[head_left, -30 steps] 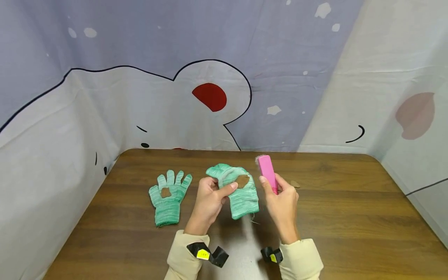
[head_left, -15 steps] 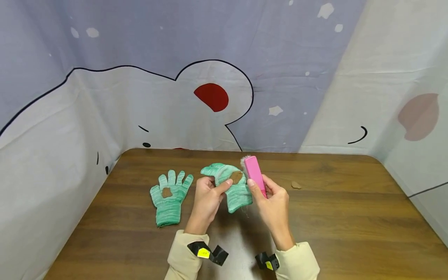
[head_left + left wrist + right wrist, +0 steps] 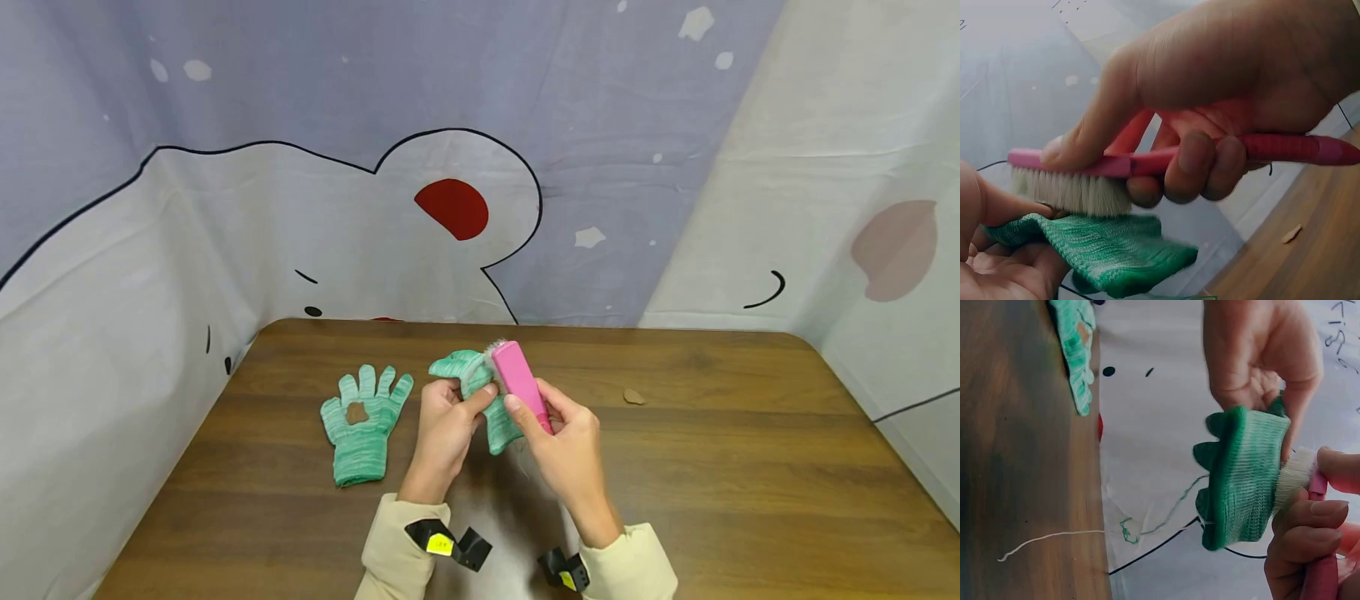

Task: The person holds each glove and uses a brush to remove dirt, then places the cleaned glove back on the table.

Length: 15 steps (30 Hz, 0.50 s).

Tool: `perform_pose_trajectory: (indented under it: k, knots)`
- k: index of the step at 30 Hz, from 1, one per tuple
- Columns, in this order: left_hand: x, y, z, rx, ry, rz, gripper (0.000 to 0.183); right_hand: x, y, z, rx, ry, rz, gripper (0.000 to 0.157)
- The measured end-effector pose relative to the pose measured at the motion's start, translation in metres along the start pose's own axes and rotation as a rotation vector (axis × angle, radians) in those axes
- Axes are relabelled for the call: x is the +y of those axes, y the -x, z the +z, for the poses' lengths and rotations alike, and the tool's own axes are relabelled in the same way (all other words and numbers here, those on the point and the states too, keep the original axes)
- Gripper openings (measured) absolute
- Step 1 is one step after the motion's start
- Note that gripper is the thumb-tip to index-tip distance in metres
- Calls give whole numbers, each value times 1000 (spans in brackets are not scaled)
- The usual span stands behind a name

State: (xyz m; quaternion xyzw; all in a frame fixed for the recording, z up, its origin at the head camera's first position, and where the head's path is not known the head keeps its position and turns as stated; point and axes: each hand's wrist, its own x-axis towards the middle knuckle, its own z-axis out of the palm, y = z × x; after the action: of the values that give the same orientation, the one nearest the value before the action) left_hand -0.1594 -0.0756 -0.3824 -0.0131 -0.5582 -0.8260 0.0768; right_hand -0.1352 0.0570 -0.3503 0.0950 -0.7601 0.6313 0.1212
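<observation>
Two hands (image 3: pixel 441 429) (image 3: pixel 568 442) closer, pink brush (image 3: pixel 519 380) now at held glove (image 3: pixel 501 427), apparently touching

- Table (image 3: pixel 750 467): brown wood-grain top, far corners rounded.
- Knitted glove (image 3: pixel 362 457): mottled green, lying flat at the table's left, fingers spread toward the far edge.
- Brown patch (image 3: pixel 357 413): irregular, on that glove.
- Brown scrap (image 3: pixel 633 397): small and flat, on the table's right half, well apart from the glove.
- Cloth backdrop (image 3: pixel 360 50): lavender and white, behind the table and along its sides, softly creased at left.
- Black outline (image 3: pixel 266 142): printed on the backdrop, rising to a rounded lobe.
- Red shape (image 3: pixel 453 210): inside the lobe.
- Dusky pink shape (image 3: pixel 895 250): far right.
- Black curve (image 3: pixel 783 287): left of the pink shape.
- Black oval (image 3: pixel 312 312): just above the table's far edge.
- Pale flecks (image 3: pixel 697 23): scattered across the lavender.
</observation>
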Motion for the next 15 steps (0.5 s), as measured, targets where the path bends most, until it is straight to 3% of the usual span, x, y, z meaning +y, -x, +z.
perform_pose_trajectory:
  k: [6, 9, 15]
  knots:
    - [-1, 0, -1, 21, -34, 22, 16, 21, -2, 2, 21, 58, -70, 35]
    - [-3, 0, 0, 27, -56, 27, 15, 37, -6, 0, 35, 55, -71, 38]
    - [-3, 0, 0, 37, -124, 50, 11, 44, -10, -5, 42, 40, -38, 44]
